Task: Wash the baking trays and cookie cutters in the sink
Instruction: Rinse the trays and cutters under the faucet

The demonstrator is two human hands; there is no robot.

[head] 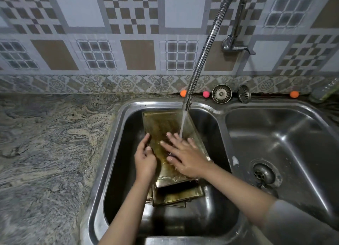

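A stained, brownish baking tray (161, 124) leans tilted in the left sink basin (119, 153), under running water from the flexible faucet hose (200, 61). My left hand (145, 158) grips the tray's left edge, fingers curled round it. My right hand (183, 156) lies flat on the tray's wet surface, fingers spread and straight, right by the water stream. More trays (176, 195) lie stacked beneath it at the basin's bottom. No cookie cutters are visible.
The right basin (286, 138) holds only its drain (264, 173). Two strainer plugs (221, 94) and small orange and pink balls (183, 93) sit on the back ledge. A marbled stone counter (45, 143) stretches left of the sink. The tap valve (233, 44) is mounted on the tiled wall.
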